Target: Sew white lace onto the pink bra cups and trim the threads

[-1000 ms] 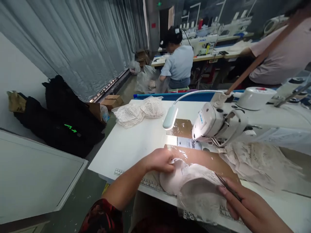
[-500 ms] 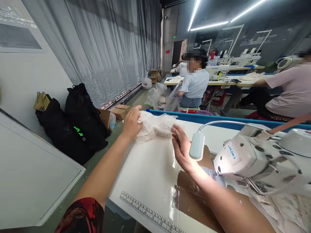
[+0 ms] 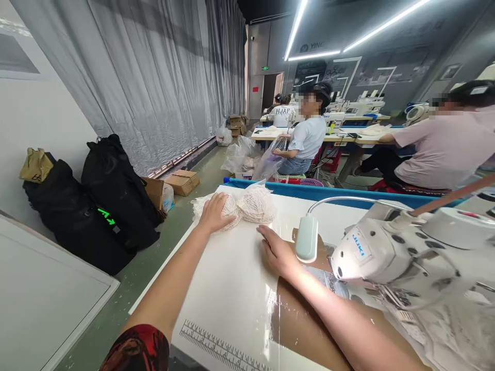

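Note:
A white lace piece with two rounded cups, like a bra (image 3: 257, 203), lies at the far left end of the white sewing table (image 3: 216, 273). My left hand (image 3: 216, 214) is curved over its left cup, thumb toward the middle. My right hand (image 3: 276, 250) is just short of the right cup, apart from it, with fingers long and close together. Its palm faces down and inward, so whatever lies in it is hidden. Right of this hand are a small lamp (image 3: 307, 238) on a bendable neck and the white sewing machine (image 3: 367, 247).
A ruler scale (image 3: 216, 342) is printed along the near edge. Brown patches (image 3: 297, 319) show on the tabletop beside the machine. A blue trough (image 3: 340, 196) runs along the far edge. Black bags (image 3: 112, 196) and cardboard boxes (image 3: 181, 181) stand leftward. Co-workers (image 3: 305, 136) sit ahead.
The lace piece now shows its two cups more distinctly, and my left hand lies over the left one. My right hand has turned palm down, hiding the small dark, brass-coloured thing seen in it before.

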`<state>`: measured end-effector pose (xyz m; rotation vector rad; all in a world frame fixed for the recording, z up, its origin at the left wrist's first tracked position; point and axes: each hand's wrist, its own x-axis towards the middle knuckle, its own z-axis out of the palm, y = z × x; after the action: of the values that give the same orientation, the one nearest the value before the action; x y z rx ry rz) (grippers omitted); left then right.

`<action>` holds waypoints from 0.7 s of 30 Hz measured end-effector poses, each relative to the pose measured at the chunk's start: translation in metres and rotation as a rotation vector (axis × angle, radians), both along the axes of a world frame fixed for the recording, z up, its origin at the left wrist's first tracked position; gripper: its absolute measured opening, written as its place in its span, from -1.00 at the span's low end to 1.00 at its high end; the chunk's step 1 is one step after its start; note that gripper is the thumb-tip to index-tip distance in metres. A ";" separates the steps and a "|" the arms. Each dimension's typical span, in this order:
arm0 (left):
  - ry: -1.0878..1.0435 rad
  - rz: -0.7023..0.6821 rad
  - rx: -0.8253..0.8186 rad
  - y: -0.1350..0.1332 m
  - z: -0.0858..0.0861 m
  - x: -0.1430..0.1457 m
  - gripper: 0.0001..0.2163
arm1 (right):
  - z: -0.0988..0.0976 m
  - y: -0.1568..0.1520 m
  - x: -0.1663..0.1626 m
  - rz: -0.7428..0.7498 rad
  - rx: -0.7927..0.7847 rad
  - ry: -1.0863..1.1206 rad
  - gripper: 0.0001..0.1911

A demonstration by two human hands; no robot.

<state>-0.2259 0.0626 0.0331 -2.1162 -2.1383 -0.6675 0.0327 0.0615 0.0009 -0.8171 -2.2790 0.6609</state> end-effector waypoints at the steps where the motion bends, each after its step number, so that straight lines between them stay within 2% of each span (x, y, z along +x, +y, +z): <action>1: -0.002 0.000 0.019 -0.004 0.002 0.001 -0.32 | 0.005 -0.010 0.006 0.025 0.006 -0.010 -0.58; 4: -0.021 -0.036 0.087 -0.024 0.008 0.010 -0.39 | 0.018 -0.044 0.034 0.107 0.021 -0.076 -0.62; 7: -0.032 -0.107 0.143 -0.054 0.013 0.024 -0.47 | 0.026 -0.077 0.072 0.148 0.079 -0.235 -0.64; 10: -0.030 -0.185 0.158 -0.087 0.017 0.045 -0.56 | 0.024 -0.101 0.119 0.110 0.111 -0.389 -0.82; 12: -0.058 -0.255 0.150 -0.108 0.019 0.066 -0.62 | 0.020 -0.114 0.151 0.089 0.115 -0.437 -0.81; 17: -0.178 -0.476 0.043 -0.148 0.024 0.140 -0.71 | 0.004 -0.143 0.223 0.023 0.081 -0.441 -0.83; 21: -0.277 -0.779 -0.086 -0.158 0.028 0.220 -0.70 | -0.006 -0.165 0.258 -0.064 0.042 -0.521 -0.86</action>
<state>-0.0055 -0.0957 0.0607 -3.0641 -1.3774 -0.9685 0.2905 -0.1033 -0.0052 -1.1406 -2.6987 0.3993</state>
